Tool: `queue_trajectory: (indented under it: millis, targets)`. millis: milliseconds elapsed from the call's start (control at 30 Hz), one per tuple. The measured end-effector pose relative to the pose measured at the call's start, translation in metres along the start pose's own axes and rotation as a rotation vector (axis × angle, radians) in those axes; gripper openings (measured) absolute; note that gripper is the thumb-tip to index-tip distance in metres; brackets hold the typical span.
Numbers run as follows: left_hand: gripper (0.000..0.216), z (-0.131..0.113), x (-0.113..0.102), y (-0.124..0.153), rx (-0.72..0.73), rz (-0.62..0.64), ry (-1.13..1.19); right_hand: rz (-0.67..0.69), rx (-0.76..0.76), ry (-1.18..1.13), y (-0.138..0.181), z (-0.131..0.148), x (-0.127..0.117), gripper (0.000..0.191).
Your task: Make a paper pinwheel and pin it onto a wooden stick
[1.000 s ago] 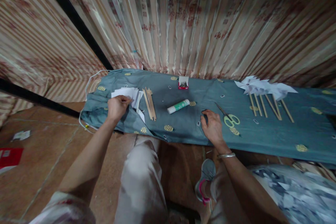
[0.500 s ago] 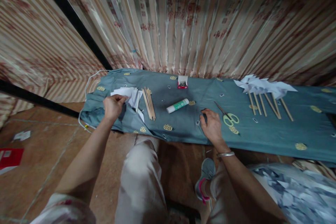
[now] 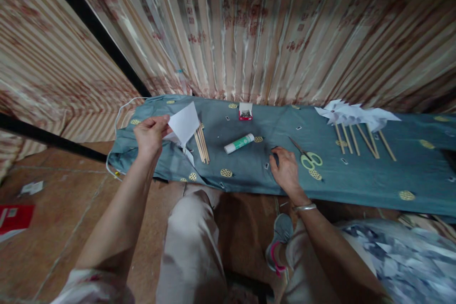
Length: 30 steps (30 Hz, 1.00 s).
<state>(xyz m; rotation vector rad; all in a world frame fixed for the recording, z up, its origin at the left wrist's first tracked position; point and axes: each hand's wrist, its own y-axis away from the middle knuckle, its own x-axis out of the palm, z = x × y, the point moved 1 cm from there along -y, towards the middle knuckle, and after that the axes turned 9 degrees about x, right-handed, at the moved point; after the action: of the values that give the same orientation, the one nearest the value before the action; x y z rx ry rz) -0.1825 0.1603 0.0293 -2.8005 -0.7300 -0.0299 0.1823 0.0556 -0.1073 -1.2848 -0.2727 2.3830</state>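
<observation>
My left hand (image 3: 148,138) pinches a square sheet of white paper (image 3: 184,124) by its left corner, raised over the left end of the table. Below it lie more white papers, mostly covered by the sheet, and a few thin wooden sticks (image 3: 203,146) whose upper ends it partly hides. My right hand (image 3: 285,168) rests on the cloth with its fingers loosely bent and apart, holding nothing I can see. Just right of it are scissors (image 3: 297,145) with pale green handles. A white and green glue stick (image 3: 239,143) lies between my hands.
A small open red box (image 3: 245,115) of metal bits stands near the back edge. Paper pinwheels (image 3: 356,115) on sticks lie at the right of the cloth-covered table (image 3: 370,185). A curtain (image 3: 245,33) hangs behind. A bag of cut paper (image 3: 413,261) sits at lower right.
My left hand has lifted the square paper off the pile and turned it so its face shows. My right hand stays where it was on the cloth.
</observation>
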Motion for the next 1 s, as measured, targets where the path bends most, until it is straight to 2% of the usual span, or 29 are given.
queue_trajectory:
  millis: [100, 200, 333, 433, 500, 567, 633, 733, 833, 900, 1000]
  targets:
    - [0.028, -0.011, 0.017, 0.021, -0.092, 0.042, 0.185, 0.054, 0.123, -0.172, -0.003, 0.004, -0.004, 0.03]
    - [0.025, -0.016, 0.039, 0.051, -0.241, 0.106, 0.295, 0.117, 0.299, -0.443, -0.008, 0.01, -0.008, 0.034]
    - [0.025, -0.01, 0.073, 0.096, -0.417, 0.22, 0.393, 0.248, 0.382, -0.666, -0.017, 0.02, -0.016, 0.06]
    - [0.033, 0.003, 0.095, 0.124, -0.475, 0.334, 0.432, 0.36, 0.434, -0.867, -0.022, 0.026, -0.027, 0.082]
    - [0.041, 0.013, 0.107, 0.136, -0.489, 0.368, 0.433, 0.45, 0.539, -1.12, -0.024, 0.027, -0.034, 0.069]
    - [0.047, 0.022, 0.114, 0.144, -0.49, 0.389, 0.421, 0.466, 0.575, -1.159, -0.025, 0.026, -0.04, 0.052]
    - [0.05, 0.028, 0.119, 0.149, -0.467, 0.427, 0.397, 0.441, 0.592, -1.145, -0.028, 0.023, -0.043, 0.045]
    - [0.047, 0.035, 0.123, 0.151, -0.376, 0.512, 0.347, 0.294, 0.517, -1.052, -0.03, 0.019, -0.048, 0.037]
    - [0.043, 0.041, 0.126, 0.152, -0.186, 0.643, 0.262, 0.129, 0.291, -0.834, -0.028, 0.018, -0.059, 0.019]
    - [0.034, 0.046, 0.128, 0.152, 0.028, 0.739, 0.153, 0.078, 0.102, -0.64, -0.024, 0.017, -0.067, 0.012]
    - [0.013, 0.054, 0.127, 0.153, 0.432, 0.843, -0.041, 0.076, -0.083, -0.431, -0.014, 0.012, -0.075, 0.019]
